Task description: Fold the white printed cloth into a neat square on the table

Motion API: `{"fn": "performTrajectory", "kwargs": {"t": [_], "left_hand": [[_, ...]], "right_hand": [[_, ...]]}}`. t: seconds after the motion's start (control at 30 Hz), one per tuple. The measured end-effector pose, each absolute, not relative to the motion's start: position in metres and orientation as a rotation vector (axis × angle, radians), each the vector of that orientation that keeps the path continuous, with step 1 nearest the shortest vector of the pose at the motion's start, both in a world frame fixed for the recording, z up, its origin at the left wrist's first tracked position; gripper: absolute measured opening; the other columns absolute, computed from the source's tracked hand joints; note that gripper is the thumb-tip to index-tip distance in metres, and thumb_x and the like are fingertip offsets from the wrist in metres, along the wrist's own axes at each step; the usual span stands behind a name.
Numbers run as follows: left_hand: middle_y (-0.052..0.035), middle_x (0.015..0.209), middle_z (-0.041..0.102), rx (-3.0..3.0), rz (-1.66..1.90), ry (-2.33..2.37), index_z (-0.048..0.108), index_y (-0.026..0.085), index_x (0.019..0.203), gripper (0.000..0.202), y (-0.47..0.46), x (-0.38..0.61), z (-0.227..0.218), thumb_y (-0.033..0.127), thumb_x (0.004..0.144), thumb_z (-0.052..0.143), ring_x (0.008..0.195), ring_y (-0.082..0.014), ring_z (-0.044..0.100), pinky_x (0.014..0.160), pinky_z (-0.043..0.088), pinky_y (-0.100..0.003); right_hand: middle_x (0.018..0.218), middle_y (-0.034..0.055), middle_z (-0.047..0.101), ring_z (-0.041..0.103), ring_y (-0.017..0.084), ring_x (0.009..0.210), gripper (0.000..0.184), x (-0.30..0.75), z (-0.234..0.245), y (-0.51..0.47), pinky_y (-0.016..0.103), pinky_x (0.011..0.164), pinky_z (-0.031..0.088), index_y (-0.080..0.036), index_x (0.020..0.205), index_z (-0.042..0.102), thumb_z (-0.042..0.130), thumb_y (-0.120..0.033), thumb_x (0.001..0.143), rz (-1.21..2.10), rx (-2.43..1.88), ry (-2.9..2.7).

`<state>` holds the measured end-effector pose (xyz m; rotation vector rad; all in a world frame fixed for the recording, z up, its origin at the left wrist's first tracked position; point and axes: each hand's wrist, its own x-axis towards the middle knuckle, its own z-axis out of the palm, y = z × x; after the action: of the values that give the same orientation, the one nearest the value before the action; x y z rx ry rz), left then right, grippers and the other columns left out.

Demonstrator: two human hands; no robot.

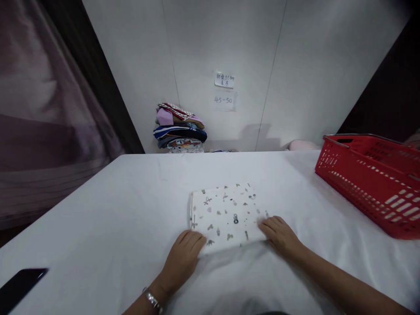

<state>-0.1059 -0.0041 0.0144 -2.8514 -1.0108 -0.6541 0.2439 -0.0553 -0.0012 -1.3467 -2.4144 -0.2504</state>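
Note:
A folded white cloth (225, 212) with small printed figures lies flat on the white-covered table (114, 218), straight ahead of me. My left hand (183, 258), with a metal bracelet at the wrist, rests on the cloth's near left corner, fingers curled over its edge. My right hand (278, 234) lies on the near right corner, its fingers bent down onto the fabric. Both hands touch the cloth's near edge; whether they pinch it or only press on it is not clear.
A red plastic basket (370, 183) stands at the table's right side. A stack of folded clothes (179, 129) sits against the back wall under two paper notes (224, 91). A dark phone (19, 286) lies at the near left edge. A curtain hangs at left.

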Motion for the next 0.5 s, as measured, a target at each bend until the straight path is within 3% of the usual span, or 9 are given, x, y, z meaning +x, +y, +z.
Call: {"fn": "performTrajectory", "kwargs": {"t": [0.1,0.17,0.27,0.37,0.43,0.5], "left_hand": [[-0.0009,0.100,0.066,-2.854,-0.707,-0.933,0.056,0.031,0.109,0.063,-0.012,-0.115,0.012,0.000,0.057,0.040,0.093,-0.0222,0.060,0.089,0.047,-0.046],[-0.0018,0.103,0.065,-2.888,-0.703,-0.938,0.054,0.031,0.112,0.059,-0.016,-0.121,0.015,0.003,0.061,0.044,0.096,-0.0222,0.060,0.092,0.045,-0.047],[-0.0047,0.105,0.064,-2.991,-0.638,-0.992,0.054,0.026,0.111,0.037,-0.018,-0.123,0.032,0.022,0.074,0.054,0.099,-0.0219,0.058,0.099,0.038,-0.049],[-0.0067,0.109,0.063,-3.029,-0.597,-1.089,0.057,0.023,0.108,0.030,-0.007,-0.108,0.052,0.036,0.082,0.051,0.103,-0.0213,0.057,0.104,0.033,-0.048],[-0.0082,0.122,0.057,-2.957,-0.602,-1.246,0.054,0.022,0.114,0.034,0.006,-0.090,0.057,0.038,0.086,0.045,0.119,-0.0228,0.047,0.107,0.028,-0.047],[-0.0085,0.140,0.041,-2.862,-0.570,-1.435,0.045,0.020,0.127,0.047,0.020,-0.071,0.053,0.043,0.086,0.042,0.133,-0.0251,0.029,0.110,0.022,-0.047]], "right_hand": [[0.099,0.0093,0.063,0.056,0.023,0.086,0.045,0.240,0.000,-0.070,0.040,0.075,0.044,-0.022,0.117,0.051,0.039,-0.004,0.078,-0.203,-1.361,-2.396],[0.100,0.0095,0.062,0.056,0.024,0.088,0.051,0.239,0.003,-0.079,0.042,0.076,0.045,-0.023,0.119,0.050,0.040,-0.002,0.074,-0.127,-1.378,-2.399],[0.107,0.0099,0.061,0.056,0.025,0.096,0.054,0.239,0.019,-0.086,0.046,0.085,0.044,-0.024,0.123,0.049,0.045,-0.008,0.072,0.101,-1.424,-2.422],[0.122,0.0082,0.056,0.050,0.027,0.113,0.046,0.235,0.044,-0.076,0.046,0.093,0.042,-0.029,0.125,0.049,0.049,-0.023,0.079,0.308,-1.463,-2.375],[0.134,0.0060,0.048,0.041,0.025,0.124,0.042,0.228,0.055,-0.058,0.043,0.096,0.042,-0.030,0.127,0.048,0.046,-0.033,0.085,0.324,-1.482,-2.297],[0.143,0.0049,0.037,0.030,0.025,0.132,0.045,0.217,0.056,-0.036,0.043,0.103,0.035,-0.028,0.133,0.043,0.041,-0.040,0.089,0.246,-1.520,-2.256]]}}
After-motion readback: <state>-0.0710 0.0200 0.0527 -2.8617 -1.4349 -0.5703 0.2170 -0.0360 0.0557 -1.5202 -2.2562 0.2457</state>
